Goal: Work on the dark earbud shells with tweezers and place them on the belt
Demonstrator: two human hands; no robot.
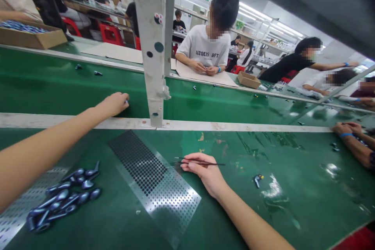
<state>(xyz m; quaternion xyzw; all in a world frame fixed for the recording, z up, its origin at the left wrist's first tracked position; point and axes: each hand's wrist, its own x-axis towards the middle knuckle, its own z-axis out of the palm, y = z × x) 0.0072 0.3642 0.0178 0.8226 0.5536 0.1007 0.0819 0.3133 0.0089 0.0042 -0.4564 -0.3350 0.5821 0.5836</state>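
Observation:
My left hand (115,104) reaches over the green conveyor belt (73,90), its fingers closed. A tiny shiny bit shows at the fingertips, too small to name. Thin dark tweezers (216,163) lie in my right hand (203,170), pinched between thumb and fingers above the green worktable. Just left of their tips is a clear sheet with rows of small black dots (146,164), dots left only on its upper part. Below my left forearm lies a pile of dark blue glossy earbud shells (63,199). One more earbud (258,180), with a yellow spot, lies to the right.
A white post (150,47) rises from the rail (205,125) between worktable and belt. Another perforated sheet (17,207) lies at lower left. Several earbuds rest on the belt. Across it sits a person in a white T-shirt (205,47); another person's hands (347,128) are at right.

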